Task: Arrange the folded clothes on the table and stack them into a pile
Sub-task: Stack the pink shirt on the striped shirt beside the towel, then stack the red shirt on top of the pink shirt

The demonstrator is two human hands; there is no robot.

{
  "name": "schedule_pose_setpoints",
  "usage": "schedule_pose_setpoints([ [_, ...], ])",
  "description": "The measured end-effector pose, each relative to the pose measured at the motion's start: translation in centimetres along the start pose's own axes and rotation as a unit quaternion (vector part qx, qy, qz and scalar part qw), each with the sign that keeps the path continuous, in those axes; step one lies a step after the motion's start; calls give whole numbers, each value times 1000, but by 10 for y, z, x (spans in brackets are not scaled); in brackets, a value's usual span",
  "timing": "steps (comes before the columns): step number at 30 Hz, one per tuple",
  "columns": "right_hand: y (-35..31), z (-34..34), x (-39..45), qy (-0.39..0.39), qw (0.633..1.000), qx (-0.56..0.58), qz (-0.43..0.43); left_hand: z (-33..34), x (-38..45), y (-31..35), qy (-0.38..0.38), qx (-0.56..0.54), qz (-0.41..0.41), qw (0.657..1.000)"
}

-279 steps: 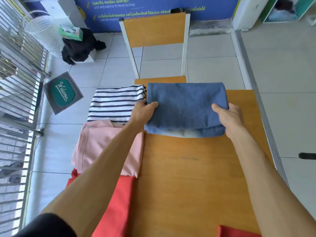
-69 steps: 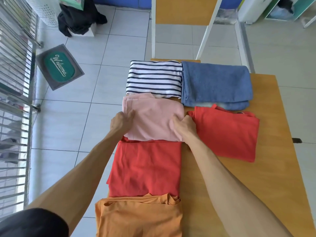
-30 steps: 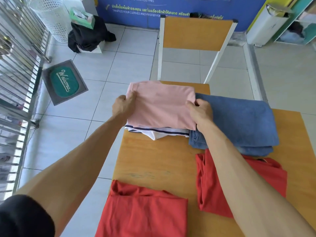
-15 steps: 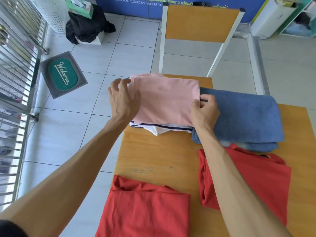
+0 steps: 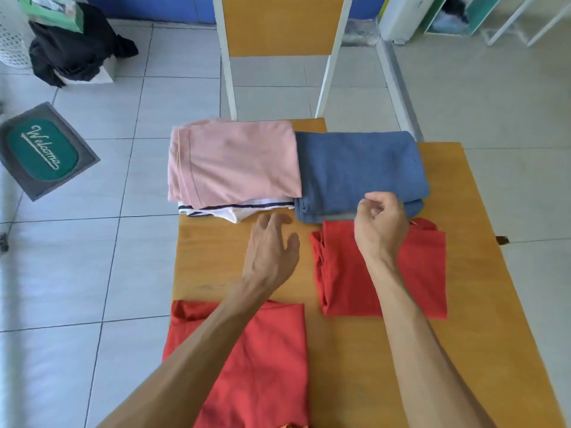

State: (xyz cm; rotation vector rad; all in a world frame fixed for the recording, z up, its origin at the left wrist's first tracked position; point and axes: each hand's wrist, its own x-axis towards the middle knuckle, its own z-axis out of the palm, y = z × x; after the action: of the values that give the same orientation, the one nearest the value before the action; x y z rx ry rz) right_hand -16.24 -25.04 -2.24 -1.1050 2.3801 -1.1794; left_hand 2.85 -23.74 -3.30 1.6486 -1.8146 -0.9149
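A folded pink garment (image 5: 234,163) lies on top of a striped white-and-navy one (image 5: 234,211) at the far left of the wooden table (image 5: 482,273). Beside it on the right lies a folded blue garment (image 5: 358,168). One red folded garment (image 5: 426,273) sits in front of the blue one, and another red one (image 5: 262,366) lies near left. My left hand (image 5: 272,248) hovers over bare table, fingers apart, holding nothing. My right hand (image 5: 381,230) hangs above the far edge of the right red garment with loosely curled fingers, empty.
A wooden chair (image 5: 281,26) stands at the table's far end. On the tiled floor to the left are a green welcome mat (image 5: 43,149), a black cloth heap (image 5: 74,47) and a white basket (image 5: 9,41). An orange garment's edge (image 5: 293,425) peeks at the bottom.
Both hands have let go of the pink garment, which now rests on the striped one, and have drawn back toward me over the table and red garment.
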Motion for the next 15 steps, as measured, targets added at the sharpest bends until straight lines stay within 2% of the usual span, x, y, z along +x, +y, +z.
schedule_pose_setpoints([
  [2,32,-28,1,24,998,-64,7,17,-12,7,-109,52,-7,993],
  [4,58,-57,1,15,988,-134,71,33,-20,14,-170,105,-19,980],
  [6,78,-81,-1,-13,967,-192,165,46,-21,26,-178,100,-55,977],
  [9,97,-106,-6,-46,942,-231,240,63,-20,44,-175,-12,-157,972],
  [11,104,-113,-11,-69,941,-213,253,72,-22,51,-154,-56,-187,968],
  [15,110,-118,-22,-126,937,-109,306,81,-29,56,-124,-34,-223,966],
])
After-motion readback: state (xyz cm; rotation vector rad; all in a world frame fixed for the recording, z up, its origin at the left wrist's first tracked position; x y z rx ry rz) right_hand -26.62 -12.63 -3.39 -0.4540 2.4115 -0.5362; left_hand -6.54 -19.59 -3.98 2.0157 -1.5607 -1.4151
